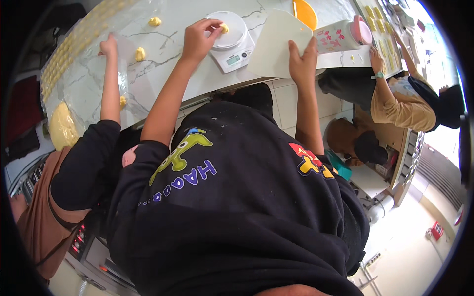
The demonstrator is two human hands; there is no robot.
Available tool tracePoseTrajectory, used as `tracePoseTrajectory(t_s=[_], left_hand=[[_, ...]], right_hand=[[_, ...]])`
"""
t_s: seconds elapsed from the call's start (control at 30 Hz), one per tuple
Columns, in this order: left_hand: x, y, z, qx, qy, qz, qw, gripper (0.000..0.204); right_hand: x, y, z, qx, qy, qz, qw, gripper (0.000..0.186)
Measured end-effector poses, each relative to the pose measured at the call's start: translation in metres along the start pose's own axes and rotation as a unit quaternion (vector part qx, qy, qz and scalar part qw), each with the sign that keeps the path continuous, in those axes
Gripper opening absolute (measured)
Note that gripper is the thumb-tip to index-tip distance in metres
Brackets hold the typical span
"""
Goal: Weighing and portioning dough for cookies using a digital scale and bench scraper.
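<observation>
Left hand (200, 40) pinches small pale-yellow dough lump (225, 28) over round-topped white plastic scale (234, 60); likely light, soft: hold sides gently. Right hand (303, 61) grips flat cream sheet (274, 47).

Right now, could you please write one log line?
left hand: holds yellow dough lump at white digital scale; right hand: grips flat white sheet
</observation>
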State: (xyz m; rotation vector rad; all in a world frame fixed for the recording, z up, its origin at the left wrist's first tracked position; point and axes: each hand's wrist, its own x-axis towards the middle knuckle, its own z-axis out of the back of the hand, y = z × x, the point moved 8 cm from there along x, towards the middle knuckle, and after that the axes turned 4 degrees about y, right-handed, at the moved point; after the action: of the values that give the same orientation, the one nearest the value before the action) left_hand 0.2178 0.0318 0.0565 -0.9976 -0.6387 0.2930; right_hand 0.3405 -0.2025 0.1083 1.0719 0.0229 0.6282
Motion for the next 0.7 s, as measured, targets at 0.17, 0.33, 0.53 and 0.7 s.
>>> tracePoseTrajectory(t_s=[0.17,0.33,0.53,0.7], left_hand=[[0.007,0.004,-0.028,0.261,0.085,-0.063,0.960,0.022],[-0.011,-0.014,0.010,0.109,0.039,0.014,0.993,0.040],[-0.085,0.007,0.055,0.249,-0.001,0.039,0.968,0.049],[-0.118,0.024,0.044,0.305,-0.049,0.139,0.941,0.052]], right_hand=[[-0.013,-0.005,0.029,0.021,-0.044,-0.052,0.997,0.029],[-0.012,-0.013,0.024,0.042,-0.035,-0.058,0.997,0.029],[0.014,-0.010,0.013,0.022,-0.015,-0.022,0.999,0.030],[0.032,-0.004,0.004,0.029,-0.019,-0.026,0.999,0.029]])
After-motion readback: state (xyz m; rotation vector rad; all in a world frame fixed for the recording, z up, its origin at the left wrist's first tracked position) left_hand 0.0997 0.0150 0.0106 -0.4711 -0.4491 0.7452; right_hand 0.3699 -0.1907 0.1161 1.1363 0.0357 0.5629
